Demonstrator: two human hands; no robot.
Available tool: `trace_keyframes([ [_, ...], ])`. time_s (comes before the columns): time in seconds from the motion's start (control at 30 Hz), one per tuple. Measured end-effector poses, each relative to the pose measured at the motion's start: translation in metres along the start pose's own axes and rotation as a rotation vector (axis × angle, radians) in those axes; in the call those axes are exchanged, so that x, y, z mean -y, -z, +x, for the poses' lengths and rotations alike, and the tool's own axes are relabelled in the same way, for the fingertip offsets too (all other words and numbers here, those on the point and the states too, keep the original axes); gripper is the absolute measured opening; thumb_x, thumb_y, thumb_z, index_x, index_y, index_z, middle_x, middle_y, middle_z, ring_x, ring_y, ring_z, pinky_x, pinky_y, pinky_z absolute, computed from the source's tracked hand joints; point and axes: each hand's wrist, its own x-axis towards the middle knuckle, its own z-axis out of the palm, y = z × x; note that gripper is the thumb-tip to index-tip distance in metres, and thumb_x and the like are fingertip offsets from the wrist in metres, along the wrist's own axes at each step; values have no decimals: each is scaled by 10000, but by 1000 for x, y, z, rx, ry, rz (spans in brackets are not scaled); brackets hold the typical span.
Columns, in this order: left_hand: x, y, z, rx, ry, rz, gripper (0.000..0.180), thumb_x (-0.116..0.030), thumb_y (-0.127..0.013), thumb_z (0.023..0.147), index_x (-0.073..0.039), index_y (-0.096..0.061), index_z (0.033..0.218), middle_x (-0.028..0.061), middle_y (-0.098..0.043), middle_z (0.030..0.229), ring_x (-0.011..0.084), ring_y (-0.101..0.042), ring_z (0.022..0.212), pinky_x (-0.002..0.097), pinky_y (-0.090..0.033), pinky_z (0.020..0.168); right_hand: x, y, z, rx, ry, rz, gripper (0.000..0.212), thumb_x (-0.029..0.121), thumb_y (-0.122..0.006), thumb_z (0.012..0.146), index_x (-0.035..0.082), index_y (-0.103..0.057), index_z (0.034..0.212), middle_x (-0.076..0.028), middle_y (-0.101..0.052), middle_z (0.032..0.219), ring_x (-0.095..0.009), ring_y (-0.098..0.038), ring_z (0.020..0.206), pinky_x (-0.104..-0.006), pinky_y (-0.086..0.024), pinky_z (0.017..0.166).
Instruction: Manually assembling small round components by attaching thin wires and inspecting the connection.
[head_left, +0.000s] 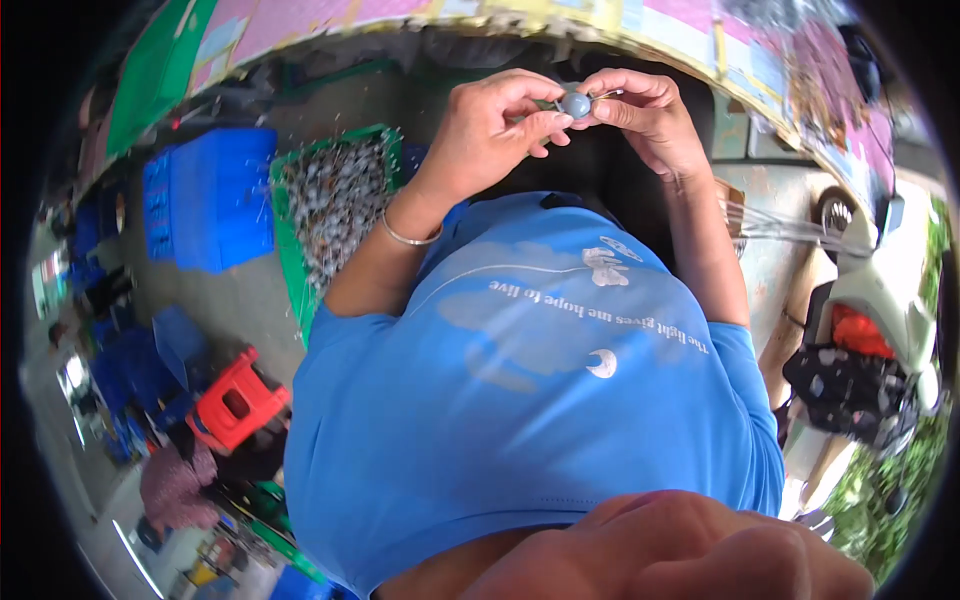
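Note:
A small round grey piece point(575, 105) is held up between my two hands, near the table edge. It looks glossy, and a thin wire-like bit sticks out on its right side. My left hand point(495, 125), with a bangle on the wrist, pinches the piece from the left between thumb and fingers. From the right, my right hand point(645, 112) is closed in a pinch at the thin end, its thumb next to the piece. Exactly where the right fingertips grip is hard to make out.
A green crate point(297, 290) full of similar grey pieces stands at my left. Beyond it are stacked blue crates point(222, 200) and a red plastic stool point(238, 402). The table point(290, 22) runs along the front. A scooter point(875, 290) is parked at right; a person point(178, 487) is behind left.

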Motion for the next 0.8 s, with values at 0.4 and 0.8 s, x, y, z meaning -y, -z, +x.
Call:
trace_keyframes([
  [0.4,-25,202,-195,-55,797,108,400,-193,-737,824,-22,-635,1172,132,-667,1152,268,-685,899,379,-545,787,-31,-10,27,369,-324,-381,468,156,-628,947,42,-505,1383,-119,-650,1165,-162,-641,980,-291,-497,879],
  [0.8,23,109,3,-446,-102,596,285,-100,-719,835,-16,-683,1105,105,-707,1063,182,-707,864,303,-569,741,18,17,-2,-6,-174,-422,375,102,-644,931,-6,-575,1283,-125,-674,1085,-166,-649,942,-294,-507,856],
])
